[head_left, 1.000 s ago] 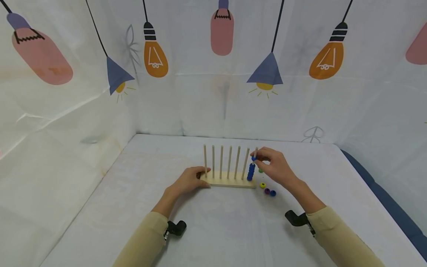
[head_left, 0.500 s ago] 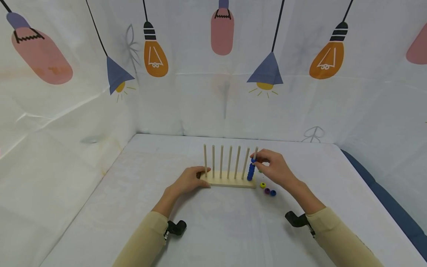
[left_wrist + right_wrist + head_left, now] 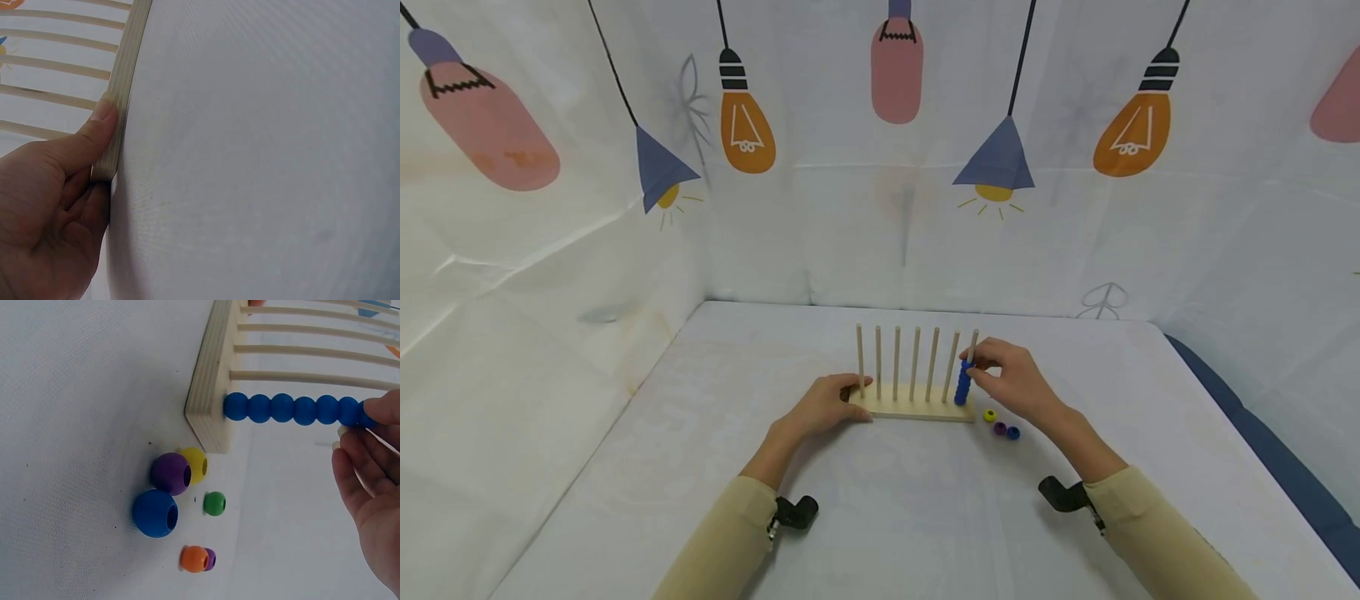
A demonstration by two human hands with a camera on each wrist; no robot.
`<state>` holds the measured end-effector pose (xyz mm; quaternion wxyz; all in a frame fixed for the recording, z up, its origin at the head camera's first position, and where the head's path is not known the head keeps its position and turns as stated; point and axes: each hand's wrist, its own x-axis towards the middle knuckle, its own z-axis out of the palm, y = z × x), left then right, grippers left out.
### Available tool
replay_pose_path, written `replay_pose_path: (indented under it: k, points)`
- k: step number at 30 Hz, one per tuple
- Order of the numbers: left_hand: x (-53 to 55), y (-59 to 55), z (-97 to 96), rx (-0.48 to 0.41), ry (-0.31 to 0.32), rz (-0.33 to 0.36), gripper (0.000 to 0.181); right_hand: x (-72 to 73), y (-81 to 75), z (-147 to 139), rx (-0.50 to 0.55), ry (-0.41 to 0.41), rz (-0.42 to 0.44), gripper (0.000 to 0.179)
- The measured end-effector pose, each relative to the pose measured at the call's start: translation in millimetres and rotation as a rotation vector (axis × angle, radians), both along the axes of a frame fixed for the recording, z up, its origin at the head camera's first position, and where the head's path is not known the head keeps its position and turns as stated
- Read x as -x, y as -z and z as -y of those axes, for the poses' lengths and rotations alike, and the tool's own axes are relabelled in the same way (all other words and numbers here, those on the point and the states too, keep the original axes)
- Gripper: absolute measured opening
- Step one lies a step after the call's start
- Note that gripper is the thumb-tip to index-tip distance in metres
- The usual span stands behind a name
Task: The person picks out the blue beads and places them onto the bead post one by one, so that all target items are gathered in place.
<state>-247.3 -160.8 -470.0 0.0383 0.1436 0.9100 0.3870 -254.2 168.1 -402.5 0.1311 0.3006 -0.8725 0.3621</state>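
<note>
A pale wooden peg rack (image 3: 917,408) stands on the table with several upright pegs in a row. My left hand (image 3: 822,406) grips the left end of its base, thumb (image 3: 100,122) on the front edge and fingers round the end. On the rightmost peg sits a stack of blue beads (image 3: 281,408); the other pegs are bare. My right hand (image 3: 1018,379) pinches the topmost blue bead (image 3: 367,416) between thumb and fingers, at the top of that stack. The peg's tip rises above the fingers in the head view.
Right of the rack lie loose beads: yellow (image 3: 989,415), purple (image 3: 1000,428) and blue (image 3: 1013,433). Farther back, the right wrist view shows a green bead (image 3: 214,504), an orange bead (image 3: 194,559) and another purple bead (image 3: 211,559). A patterned white sheet (image 3: 850,233) hangs behind the table.
My right hand has slid the blue bead down the rightmost peg onto the stack. The left hand has stayed on the rack's end.
</note>
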Motion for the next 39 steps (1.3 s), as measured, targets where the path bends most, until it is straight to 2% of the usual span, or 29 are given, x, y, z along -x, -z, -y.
replay_pose_path:
  k: [9, 16, 27, 34, 39]
  points:
    - [-0.4, -0.2, 0.2, 0.01, 0.002, -0.004, 0.059, -0.3, 1.8, 0.3, 0.004, 0.011, 0.025, 0.017]
    - [-0.7, -0.4, -0.4, 0.006, 0.005, 0.0, 0.06, -1.7, 3.2, -2.6, 0.006, 0.008, 0.016, 0.02]
    - [-1.6, -2.8, -1.0, 0.024, 0.001, -0.004, 0.059, -2.5, 9.0, -13.5, -0.022, 0.05, 0.0, 0.023]
    - [-1.9, -3.4, -2.0, 0.022, 0.004, -0.003, 0.059, -5.3, 13.2, -20.6, -0.035, 0.083, 0.051, 0.021]
    - [-1.3, -3.0, -1.4, 0.021, 0.006, -0.005, 0.06, -7.9, 17.4, -27.8, -0.052, 0.063, 0.065, 0.02]
